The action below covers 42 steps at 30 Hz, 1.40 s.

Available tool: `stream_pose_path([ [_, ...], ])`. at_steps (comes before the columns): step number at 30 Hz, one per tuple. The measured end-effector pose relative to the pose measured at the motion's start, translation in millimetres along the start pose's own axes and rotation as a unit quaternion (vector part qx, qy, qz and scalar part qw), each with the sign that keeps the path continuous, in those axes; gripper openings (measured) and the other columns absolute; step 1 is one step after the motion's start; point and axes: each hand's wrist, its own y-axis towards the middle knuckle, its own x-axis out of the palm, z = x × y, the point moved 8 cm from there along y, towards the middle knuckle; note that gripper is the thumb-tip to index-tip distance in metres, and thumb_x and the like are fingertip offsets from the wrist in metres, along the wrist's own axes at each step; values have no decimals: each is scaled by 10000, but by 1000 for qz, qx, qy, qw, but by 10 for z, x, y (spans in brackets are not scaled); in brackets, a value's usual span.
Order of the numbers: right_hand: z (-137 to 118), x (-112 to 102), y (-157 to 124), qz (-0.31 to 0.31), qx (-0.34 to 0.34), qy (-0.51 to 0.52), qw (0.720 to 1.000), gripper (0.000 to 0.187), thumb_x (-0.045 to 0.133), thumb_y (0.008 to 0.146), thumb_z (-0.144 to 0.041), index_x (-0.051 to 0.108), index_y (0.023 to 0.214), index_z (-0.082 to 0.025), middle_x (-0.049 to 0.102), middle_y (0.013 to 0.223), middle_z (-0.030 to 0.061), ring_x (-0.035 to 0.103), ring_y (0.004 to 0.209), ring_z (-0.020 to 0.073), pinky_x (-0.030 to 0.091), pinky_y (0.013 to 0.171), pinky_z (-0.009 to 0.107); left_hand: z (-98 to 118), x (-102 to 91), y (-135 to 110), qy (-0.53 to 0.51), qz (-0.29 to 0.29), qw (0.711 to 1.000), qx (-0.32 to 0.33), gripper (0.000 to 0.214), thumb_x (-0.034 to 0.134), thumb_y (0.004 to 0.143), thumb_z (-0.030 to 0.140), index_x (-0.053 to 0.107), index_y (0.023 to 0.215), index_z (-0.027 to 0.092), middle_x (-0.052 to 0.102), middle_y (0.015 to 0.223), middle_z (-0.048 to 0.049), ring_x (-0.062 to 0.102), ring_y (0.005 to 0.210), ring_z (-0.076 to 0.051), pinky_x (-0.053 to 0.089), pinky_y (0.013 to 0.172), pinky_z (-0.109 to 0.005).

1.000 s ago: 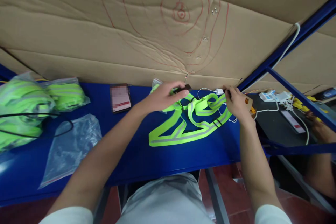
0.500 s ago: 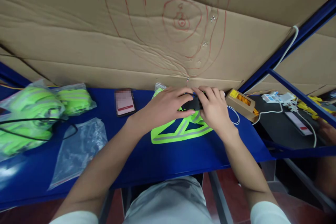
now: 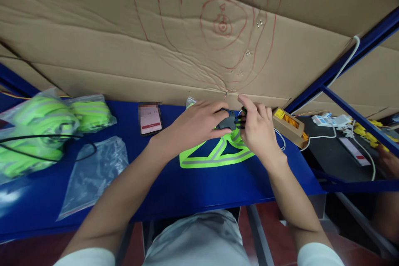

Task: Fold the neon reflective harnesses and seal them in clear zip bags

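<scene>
A neon-green reflective strap vest (image 3: 215, 157) lies on the blue table (image 3: 187, 187) in front of me. My left hand (image 3: 195, 124) pinches one half of the vest's black plastic buckle (image 3: 228, 121). My right hand (image 3: 257, 129) is closed on the buckle's other, pronged half right beside it. The two halves touch or nearly touch; I cannot tell whether they are latched. Both hands hover just above the vest's upper part, which they hide.
A phone (image 3: 150, 118) lies left of my hands. An empty clear bag (image 3: 93, 174) and bagged green vests (image 3: 46, 124) with a black cable sit at the left. A small cardboard box (image 3: 289, 126) and white cables are at the right. A cardboard wall (image 3: 156, 37) stands behind.
My right hand moved left from the table's right side with its buckle half, meeting my left hand. The vest folded up under them.
</scene>
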Motion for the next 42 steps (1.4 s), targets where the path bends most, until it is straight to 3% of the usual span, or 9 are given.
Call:
stream_pose_path([
  [5,14,-6,-8,1,3,35,999,918,430,774,-29,98,1614,-194,520,1479,158,546,1116,338,424,892,472,41,-52,3,-9,3,1000,1,299,647,961,415,664,1153,186,647,1327,-87,649,1190,-270,484,1039,-397],
  [11,-148,-28,8,6,-30,69,997,817,463,828,-59,167,1578,-189,499,1498,176,518,1210,344,437,930,497,97,-13,12,22,-17,1000,4,332,675,944,401,657,1162,151,643,1309,-128,643,1187,-306,491,1048,-440],
  [20,-276,-101,155,10,-70,182,981,723,429,853,-20,265,1505,-284,215,1670,161,354,1491,359,421,1065,614,26,-151,-34,-57,78,995,-15,474,724,911,298,540,1322,150,594,1387,-158,605,1292,-287,520,1075,-409],
  [25,-80,-335,264,2,-74,326,943,801,663,906,-271,217,1571,-302,230,1677,110,230,1569,331,308,1244,569,-11,-443,-95,-124,160,979,-11,282,731,894,299,613,1114,167,643,1336,-138,643,1237,-244,515,1077,-378],
  [29,99,-321,320,-98,-43,466,878,1031,825,802,-477,210,1615,-328,327,1656,75,360,1513,342,371,1227,528,-22,-696,-126,-208,179,962,-12,243,764,851,299,635,1015,174,719,1178,-111,691,1091,-220,536,987,-337],
  [32,60,-212,360,-141,3,573,807,831,824,816,-456,422,1528,-308,521,1520,72,527,1386,313,477,1144,478,-88,-707,-115,-307,162,937,-34,214,750,866,302,644,1002,176,728,1139,-101,685,1082,-218,524,983,-332],
  [34,28,-131,396,-131,62,654,743,684,802,844,-424,508,1449,-301,661,1314,60,668,1176,262,577,1001,418,-156,-650,-102,-378,150,912,-50,250,752,867,317,647,1046,177,707,1195,-110,661,1153,-237,509,1019,-348],
  [38,-4,7,463,-97,132,779,606,702,875,750,-371,553,1370,-306,703,930,-8,697,764,171,618,672,296,-272,-419,-69,-526,98,841,-76,481,827,794,333,592,1196,214,666,1289,-121,657,1204,-284,539,984,-375],
  [42,76,96,519,-67,127,823,549,680,903,691,-370,598,1297,-328,672,794,-56,623,570,115,583,537,251,-411,-264,-79,-655,108,741,-101,903,915,682,428,405,1423,354,680,1278,-104,715,1121,-307,575,897,-403],
])
